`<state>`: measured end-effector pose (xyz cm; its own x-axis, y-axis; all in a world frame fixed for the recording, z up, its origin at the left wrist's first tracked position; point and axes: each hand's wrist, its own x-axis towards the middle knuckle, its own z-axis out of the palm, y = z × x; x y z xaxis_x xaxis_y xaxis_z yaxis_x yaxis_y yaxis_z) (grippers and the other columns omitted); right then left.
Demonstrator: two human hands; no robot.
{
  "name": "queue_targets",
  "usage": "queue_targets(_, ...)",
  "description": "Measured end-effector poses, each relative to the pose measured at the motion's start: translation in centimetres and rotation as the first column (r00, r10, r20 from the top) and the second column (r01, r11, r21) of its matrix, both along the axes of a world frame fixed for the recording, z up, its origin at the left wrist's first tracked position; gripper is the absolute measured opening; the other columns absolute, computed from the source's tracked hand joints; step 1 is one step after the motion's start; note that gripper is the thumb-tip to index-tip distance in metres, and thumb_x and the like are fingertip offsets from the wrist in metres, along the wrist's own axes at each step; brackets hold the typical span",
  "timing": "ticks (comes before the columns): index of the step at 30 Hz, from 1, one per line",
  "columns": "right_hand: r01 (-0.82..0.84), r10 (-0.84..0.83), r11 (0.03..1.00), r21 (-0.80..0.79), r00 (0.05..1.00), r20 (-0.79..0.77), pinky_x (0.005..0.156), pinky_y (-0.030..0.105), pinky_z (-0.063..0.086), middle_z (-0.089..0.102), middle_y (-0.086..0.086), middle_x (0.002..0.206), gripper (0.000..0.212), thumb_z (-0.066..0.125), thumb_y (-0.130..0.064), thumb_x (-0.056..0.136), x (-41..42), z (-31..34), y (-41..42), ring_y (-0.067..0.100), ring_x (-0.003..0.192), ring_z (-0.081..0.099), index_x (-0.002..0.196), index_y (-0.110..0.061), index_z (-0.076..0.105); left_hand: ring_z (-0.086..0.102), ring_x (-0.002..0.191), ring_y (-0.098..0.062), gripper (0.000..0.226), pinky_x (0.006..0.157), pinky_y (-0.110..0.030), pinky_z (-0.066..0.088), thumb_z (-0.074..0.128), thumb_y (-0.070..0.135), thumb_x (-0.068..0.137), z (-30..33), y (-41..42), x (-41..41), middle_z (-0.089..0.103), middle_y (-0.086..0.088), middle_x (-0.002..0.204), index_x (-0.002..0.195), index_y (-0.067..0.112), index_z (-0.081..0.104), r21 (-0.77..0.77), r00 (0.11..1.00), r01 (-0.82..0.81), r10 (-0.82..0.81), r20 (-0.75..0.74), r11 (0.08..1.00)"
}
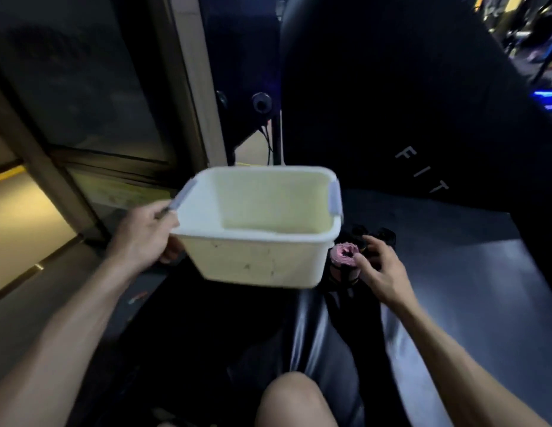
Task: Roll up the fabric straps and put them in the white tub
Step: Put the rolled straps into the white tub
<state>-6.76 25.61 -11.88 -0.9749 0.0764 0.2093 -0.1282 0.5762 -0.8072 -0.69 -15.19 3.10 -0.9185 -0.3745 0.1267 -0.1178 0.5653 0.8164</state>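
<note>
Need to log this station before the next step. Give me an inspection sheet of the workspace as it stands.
Surface: dark padded bench, glossy, partly shadowed.
Job's things: white tub held up off the bench, tilted, inside looks empty; pink rolled strap standing on end beside the tub; black rolled straps just behind it, count unclear.
Clutter: nothing seen.
Hands: left hand grips the tub's left rim near a grey clip; right hand has fingers curled at the pink roll, grip not clear.
Cables: thin dark cable hanging behind the tub.
Surroundings: dark padded upright lettered FIT, window frame at left, bare knee below.
</note>
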Motion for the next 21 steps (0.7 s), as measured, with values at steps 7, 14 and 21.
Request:
queue_targets(7,-0.128,0.048,0.917,0.378,0.976,0.214,0.086,0.041,0.052,0.050,0.005,0.114,0.059,0.085,-0.052,0.070,-0.6,1.3,-2.5,0.032,0.100,0.059,0.117,-0.032,0.056,0.072,0.061,-0.024,0.040,0.054,-0.042,0.060,0.057,0.016,0.098,-6.3,-2.9,6.7,0.077,0.000,0.084,0.134,0.033,0.059,-0.054,0.978,0.063,-0.051,0.203,0.997)
queue_targets(14,0.115,-0.169,0.918,0.381,0.979,0.113,0.075,0.038,0.043,0.055,0.005,0.106,0.042,0.078,-0.054,0.074,1.9,4.2,-3.8,0.033,0.087,0.056,0.100,-0.033,0.054,0.069,0.061,-0.013,0.032,0.060,-0.041,0.053,0.061,0.058,0.093,-7.1,-2.7,7.7,0.073,0.001,0.073,0.094,0.026,0.059,-0.196,0.933,0.178,-0.102,0.345,0.964)
queue_targets(21,-0.040,0.073,0.990,0.136,0.966,-0.247,0.072,0.031,0.049,0.066,-0.005,0.094,0.052,0.072,-0.065,0.065,3.4,14.3,-9.4,0.015,0.083,0.062,0.100,-0.029,0.058,0.066,0.096,-0.025,0.026,0.083,-0.044,0.052,0.047,0.041,0.105,-8.7,-1.6,5.4,0.070,0.001,0.100,0.117,0.022,0.060,-0.111,0.982,0.065,-0.043,0.182,0.992)
